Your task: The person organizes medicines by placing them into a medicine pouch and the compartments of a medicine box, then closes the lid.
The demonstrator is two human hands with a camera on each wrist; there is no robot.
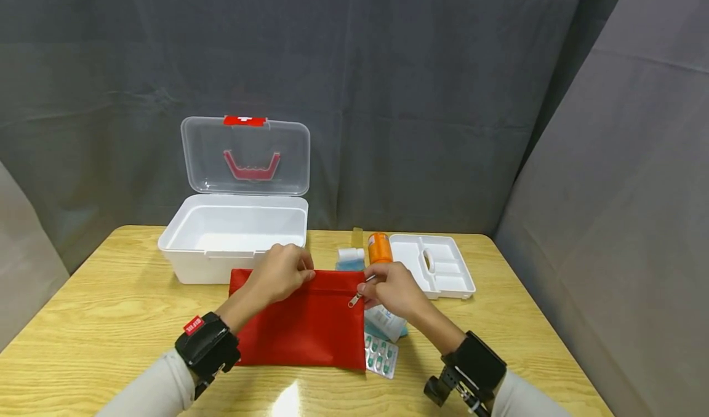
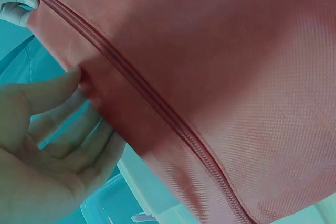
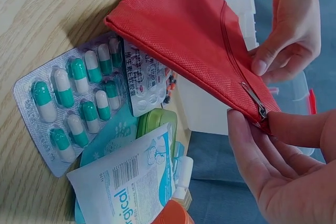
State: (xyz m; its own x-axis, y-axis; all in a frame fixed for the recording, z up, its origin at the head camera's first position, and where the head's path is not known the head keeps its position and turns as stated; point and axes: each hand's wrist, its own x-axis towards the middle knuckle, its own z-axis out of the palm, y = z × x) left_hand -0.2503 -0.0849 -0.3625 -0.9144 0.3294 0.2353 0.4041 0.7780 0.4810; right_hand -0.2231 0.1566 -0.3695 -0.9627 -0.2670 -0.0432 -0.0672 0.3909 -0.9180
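Note:
A red zippered pouch (image 1: 304, 331) is held up by its top edge over the table. My left hand (image 1: 281, 272) pinches that edge near the middle, thumb in front and fingers behind, as the left wrist view shows. At the top right corner, my right hand (image 1: 392, 291) pinches the pouch beside the metal zipper pull (image 3: 254, 99). The zipper (image 2: 131, 80) runs just below the top edge, with its slider at the right-hand end. Partly covered by the pouch are a blister pack of green-and-white capsules (image 3: 79, 98) and a white printed packet (image 3: 126, 177).
Behind my left hand stands a white box (image 1: 191, 263) with its clear lid (image 1: 246, 140) raised. An orange bottle (image 1: 379, 248) and a white divided tray (image 1: 451, 266) lie at the back right. A second blister pack (image 3: 144, 80) and a green item (image 3: 157, 124) lie near the capsules.

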